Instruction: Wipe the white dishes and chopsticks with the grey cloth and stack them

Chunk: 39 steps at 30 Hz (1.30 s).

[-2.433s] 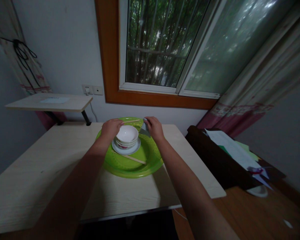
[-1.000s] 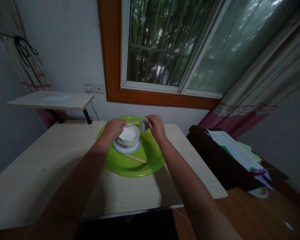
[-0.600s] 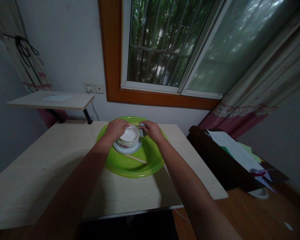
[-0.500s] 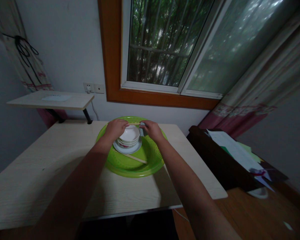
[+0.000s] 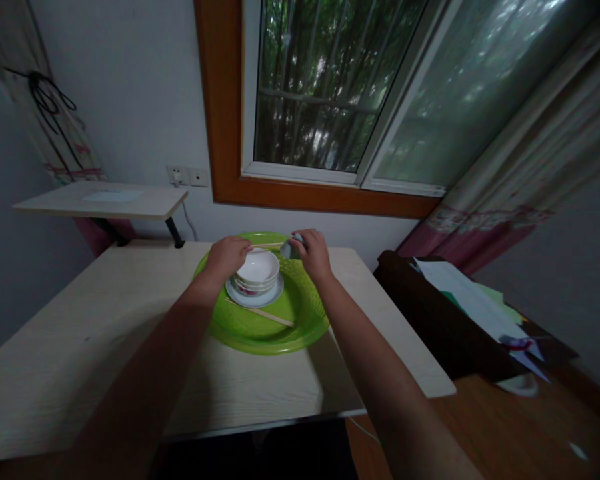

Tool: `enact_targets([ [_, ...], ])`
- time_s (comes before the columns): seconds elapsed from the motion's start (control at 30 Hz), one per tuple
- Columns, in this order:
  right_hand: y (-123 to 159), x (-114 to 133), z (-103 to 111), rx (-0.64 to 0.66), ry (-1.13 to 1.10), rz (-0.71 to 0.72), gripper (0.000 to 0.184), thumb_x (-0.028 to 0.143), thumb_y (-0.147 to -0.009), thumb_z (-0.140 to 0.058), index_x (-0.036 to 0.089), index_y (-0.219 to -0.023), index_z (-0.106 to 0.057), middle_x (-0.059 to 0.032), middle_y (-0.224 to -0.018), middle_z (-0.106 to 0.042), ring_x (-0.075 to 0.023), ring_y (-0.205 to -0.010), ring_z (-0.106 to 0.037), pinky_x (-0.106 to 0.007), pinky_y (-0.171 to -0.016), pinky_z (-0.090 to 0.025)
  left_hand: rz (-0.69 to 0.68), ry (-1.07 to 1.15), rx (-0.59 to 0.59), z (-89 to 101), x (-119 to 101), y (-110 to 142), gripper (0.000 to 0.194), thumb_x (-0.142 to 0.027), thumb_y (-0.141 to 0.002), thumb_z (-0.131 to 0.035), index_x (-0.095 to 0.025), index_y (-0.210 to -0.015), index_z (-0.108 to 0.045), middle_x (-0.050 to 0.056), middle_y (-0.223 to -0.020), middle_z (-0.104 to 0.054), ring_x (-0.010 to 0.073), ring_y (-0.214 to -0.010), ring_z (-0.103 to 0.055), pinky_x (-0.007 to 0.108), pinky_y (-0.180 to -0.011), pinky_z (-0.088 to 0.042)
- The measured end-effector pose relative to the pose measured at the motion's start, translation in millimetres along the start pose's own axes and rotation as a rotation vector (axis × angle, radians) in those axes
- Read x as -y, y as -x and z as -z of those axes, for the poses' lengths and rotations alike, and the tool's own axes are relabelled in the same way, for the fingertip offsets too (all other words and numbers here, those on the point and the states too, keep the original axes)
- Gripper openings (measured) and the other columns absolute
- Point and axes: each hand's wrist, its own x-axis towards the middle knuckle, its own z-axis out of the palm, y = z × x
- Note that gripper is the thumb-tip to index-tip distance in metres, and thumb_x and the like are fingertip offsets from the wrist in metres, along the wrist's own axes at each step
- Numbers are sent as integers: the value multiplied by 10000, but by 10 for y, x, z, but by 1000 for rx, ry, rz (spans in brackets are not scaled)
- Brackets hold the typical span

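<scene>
While the left hand [image 5: 229, 257] rests curled against the near-left rim of the stacked white bowls [image 5: 258, 269], its fingers pinching the end of a chopstick [image 5: 267, 247], the right hand [image 5: 311, 253] has drawn back to the right and lifted a little since half a second ago, when it sat close against the bowls and over the chopstick's far end. It is now closed around a small grey cloth [image 5: 289, 249], bunched up in the fingers, held just beside the bowls' right rim and clear of the chopstick tip. Judging from that, one wiping pass along the stick looks finished, with the cloth come off its end. The held chopstick lies nearly level behind the bowls, its long axis running left to right across the view, the free tip pointing right towards the cloth. A second chopstick [image 5: 258, 312] lies loose on the green tray [image 5: 280, 333] in front of the bowls, slanting from upper left down to lower right. Bowls and saucer [image 5: 278, 295] sit in the tray's middle, and the tray stands on the pale desk [image 5: 80, 347] below the window [image 5: 320, 87].
</scene>
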Motion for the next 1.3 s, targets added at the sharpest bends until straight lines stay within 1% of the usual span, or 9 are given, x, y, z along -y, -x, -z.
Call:
enact_targets([
  [0.17,5,45,11,-5,-23,11,229,370,-929,-636,244,-1090,-741,-70,-1005,-547,-231,-1010,-534,-388,-939,-469,-33,1,13,-19,15,1,321,-315,-963,-473,-240,-1058,-770,73,-1134,-751,241,-1065,-660,327,-888,-479],
  [0.4,19,123,23,65,-155,61,267,392,-960,-585,235,-1109,-743,-63,-972,-507,-211,-968,-537,-355,-885,-491,-27,-27,32,-22,-4,14,311,-322,-956,-484,-246,-1045,-772,88,-1137,-749,254,-1070,-658,346,-889,-482],
  [0.5,26,148,32,84,-172,46,276,406,-963,-581,240,-1119,-736,-63,-973,-516,-210,-952,-545,-354,-871,-497,21,-42,-1,-8,-3,23,332,-330,-963,-463,-240,-1055,-770,92,-1119,-752,259,-1057,-661,347,-862,-488],
  [0.63,32,168,43,96,-169,36,285,418,-958,-591,238,-1127,-732,-59,-958,-531,-207,-925,-552,-344,-848,-503,146,-69,-77,11,26,27,357,-345,-968,-435,-243,-1071,-762,99,-1069,-756,259,-985,-676,342,-783,-495],
  [0.7,30,164,43,97,-170,39,286,420,-951,-605,230,-1121,-734,-56,-949,-532,-204,-912,-555,-337,-842,-505,156,-62,-85,12,34,21,356,-342,-964,-438,-238,-1065,-763,101,-1056,-756,260,-965,-678,346,-778,-498],
  [0.87,20,105,24,59,-137,-2,269,404,-949,-610,241,-1123,-736,-51,-947,-523,-208,-928,-556,-345,-877,-501,53,35,-48,6,5,-2,346,-321,-967,-451,-226,-1067,-768,93,-1114,-751,238,-1060,-657,332,-909,-489],
  [1.1,7,61,29,-11,-121,-53,253,364,-950,-604,254,-1138,-732,-58,-977,-517,-219,-957,-549,-371,-909,-492,-94,81,19,-17,-8,-10,326,-320,-966,-479,-214,-1047,-777,92,-1107,-752,226,-1075,-649,334,-994,-461],
  [1.2,9,58,11,16,-106,-28,253,358,-942,-617,260,-1148,-728,-61,-983,-515,-229,-980,-542,-387,-927,-485,-144,97,48,-32,-24,-9,325,-321,-966,-490,-208,-1063,-779,93,-1154,-743,225,-1104,-638,340,-1031,-446],
  [1.3,17,64,-17,72,-54,34,274,376,-927,-645,272,-1170,-716,-70,-1015,-520,-246,-1022,-529,-405,-952,-471,-170,106,56,-33,-42,-3,329,-322,-970,-486,-208,-1071,-778,89,-1158,-742,225,-1097,-638,341,-1019,-453],
])
